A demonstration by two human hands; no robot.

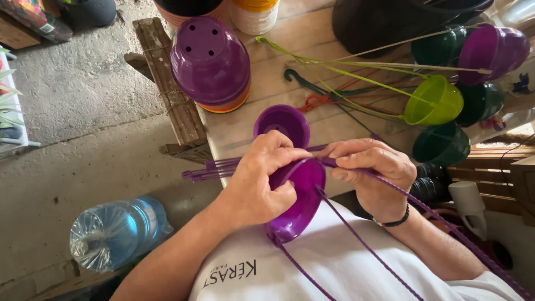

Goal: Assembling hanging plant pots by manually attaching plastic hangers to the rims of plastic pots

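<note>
head view: the left hand [259, 184] clamps the rim of a purple hanging pot [298, 198], tilted against the lap to steady it; the right hand [370, 167] pinches a purple hanger strand [390, 187] at the rim; a second purple pot [282, 124] sits just behind on the wooden table [267, 89].

the pot [298, 198] in the hands is glossy purple like its hanger strands [368, 251], the upturned stack of pots [210, 61] purple over orange, one hanging pot [434, 101] lime green, others [440, 145] dark green, the water bottle [114, 231] clear blue.
</note>
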